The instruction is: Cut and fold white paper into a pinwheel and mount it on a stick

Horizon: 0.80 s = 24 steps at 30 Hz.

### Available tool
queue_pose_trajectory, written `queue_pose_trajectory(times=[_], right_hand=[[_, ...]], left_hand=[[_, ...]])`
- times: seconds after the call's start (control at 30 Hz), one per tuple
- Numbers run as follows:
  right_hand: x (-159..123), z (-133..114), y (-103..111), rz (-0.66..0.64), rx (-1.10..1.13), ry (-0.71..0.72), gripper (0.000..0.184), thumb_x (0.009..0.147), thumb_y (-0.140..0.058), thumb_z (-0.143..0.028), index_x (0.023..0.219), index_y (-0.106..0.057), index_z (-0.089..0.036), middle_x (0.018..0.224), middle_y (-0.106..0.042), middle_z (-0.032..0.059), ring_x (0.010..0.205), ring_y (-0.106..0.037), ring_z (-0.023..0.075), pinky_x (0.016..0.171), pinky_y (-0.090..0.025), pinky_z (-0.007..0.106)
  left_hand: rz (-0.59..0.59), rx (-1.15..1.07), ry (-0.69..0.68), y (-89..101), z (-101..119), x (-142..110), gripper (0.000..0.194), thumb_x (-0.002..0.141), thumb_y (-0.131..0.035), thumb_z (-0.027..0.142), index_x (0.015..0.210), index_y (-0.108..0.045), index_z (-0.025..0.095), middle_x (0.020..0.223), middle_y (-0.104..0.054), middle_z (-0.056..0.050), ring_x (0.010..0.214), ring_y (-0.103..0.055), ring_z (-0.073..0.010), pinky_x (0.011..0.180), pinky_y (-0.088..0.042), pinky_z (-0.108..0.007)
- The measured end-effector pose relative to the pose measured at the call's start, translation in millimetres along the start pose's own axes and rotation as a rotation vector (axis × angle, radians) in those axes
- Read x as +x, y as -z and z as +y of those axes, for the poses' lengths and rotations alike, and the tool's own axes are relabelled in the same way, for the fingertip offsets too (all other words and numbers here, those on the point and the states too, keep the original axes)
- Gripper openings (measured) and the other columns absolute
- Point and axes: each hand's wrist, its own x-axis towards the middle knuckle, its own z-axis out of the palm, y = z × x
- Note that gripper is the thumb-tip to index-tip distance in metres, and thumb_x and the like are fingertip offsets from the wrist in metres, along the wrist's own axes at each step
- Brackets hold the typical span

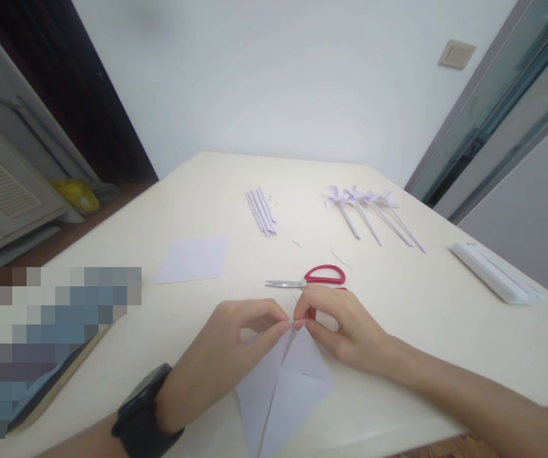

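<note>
A white sheet of paper point(297, 388) with creases or cuts running toward its middle lies at the table's near side. My left hand point(250, 331), with a black watch on the wrist, pinches the paper's far corner between thumb and forefinger. Right beside it, my right hand point(331, 318) pinches the same corner, the fingertips of both hands almost touching. Just beyond my right hand lie red-handled scissors point(305, 281), blades pointing left, one handle partly hidden by the hand. A white paper square point(192, 259) rests flat to the left.
Several rolled paper sticks point(261, 211) lie at the table's middle back. Several paper pinwheels point(367, 200) on sticks are at the back right. Thin paper scraps point(341, 256) lie near the scissors. A long white case point(496, 273) sits at the right edge. A pixelated patch covers the left.
</note>
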Motion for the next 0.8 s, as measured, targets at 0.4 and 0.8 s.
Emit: queue_pose_trajectory(times=[0.4,0.8], right_hand=[[-1.3,-0.9,-0.4,-0.05,-0.08,-0.003,0.007,0.083,-0.045,-0.011,0.082,-0.049,-0.017,0.077,-0.054,0.0015,0.07,-0.048,0.0134,0.063,-0.037,0.024],[-2.0,0.9,-2.1,-0.103,-0.095,-0.009,0.012,0.081,-0.046,-0.007,0.078,-0.053,-0.017,0.074,-0.053,0.0012,0.069,-0.05,0.0134,0.061,-0.038,0.023]], left_hand=[[0.04,0.106,-0.05,-4.0,-5.5,0.1,0.023,0.083,-0.046,0.025,0.07,-0.063,0.018,0.07,-0.067,0.002,0.068,-0.06,-0.0143,0.062,-0.044,-0.022],[-0.002,0.171,-0.073,-4.0,-0.9,-2.6,0.028,0.085,-0.044,0.03,0.073,-0.066,0.018,0.073,-0.068,0.0,0.07,-0.06,-0.0143,0.051,-0.043,-0.017]])
